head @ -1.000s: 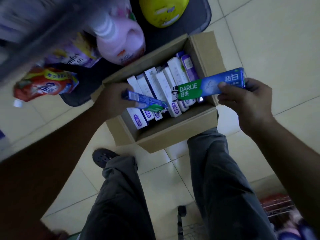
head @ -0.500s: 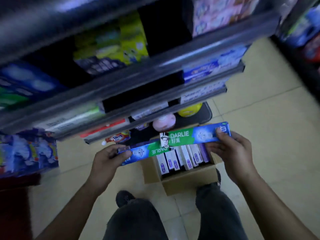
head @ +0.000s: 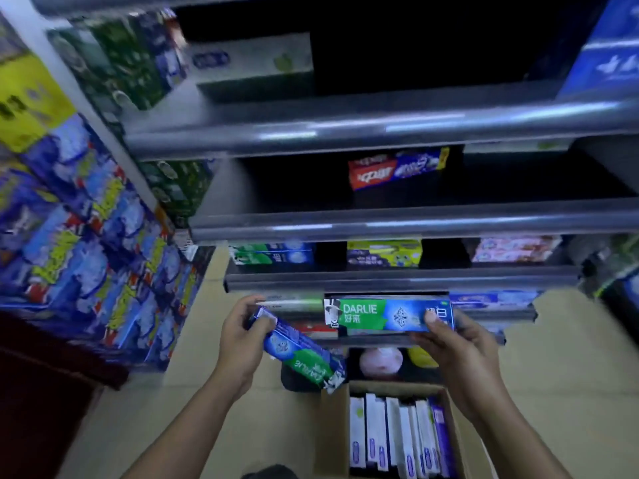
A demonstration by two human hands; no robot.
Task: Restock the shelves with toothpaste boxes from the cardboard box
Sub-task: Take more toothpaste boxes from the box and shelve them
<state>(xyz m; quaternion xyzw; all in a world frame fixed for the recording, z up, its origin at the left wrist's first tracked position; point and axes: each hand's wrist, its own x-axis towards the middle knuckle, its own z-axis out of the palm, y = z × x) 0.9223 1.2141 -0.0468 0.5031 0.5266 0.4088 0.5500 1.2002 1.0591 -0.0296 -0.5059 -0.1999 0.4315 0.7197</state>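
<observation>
My right hand (head: 456,354) grips a green and blue Darlie toothpaste box (head: 383,314) by its right end, level, in front of a lower shelf edge (head: 397,283). In my left hand (head: 242,344) a second Darlie toothpaste box (head: 304,357) is held by its upper end and tilts down to the right. On the floor below stands the open cardboard box (head: 332,430), with several white and purple toothpaste boxes (head: 397,437) upright inside. A matching stack of Darlie boxes (head: 273,254) lies on the shelf above my hands.
Grey shelves (head: 380,129) rise in tiers ahead, with dark gaps between a red and blue box (head: 394,169), a yellow-green box (head: 383,252) and a pink box (head: 515,248). Blue packs (head: 86,243) are stacked at the left. A pink bottle (head: 380,363) stands behind the carton.
The view has risen from the carton to the shelves. Both hands lifted their toothpaste boxes up to shelf level, and the left box now tilts down to the right.
</observation>
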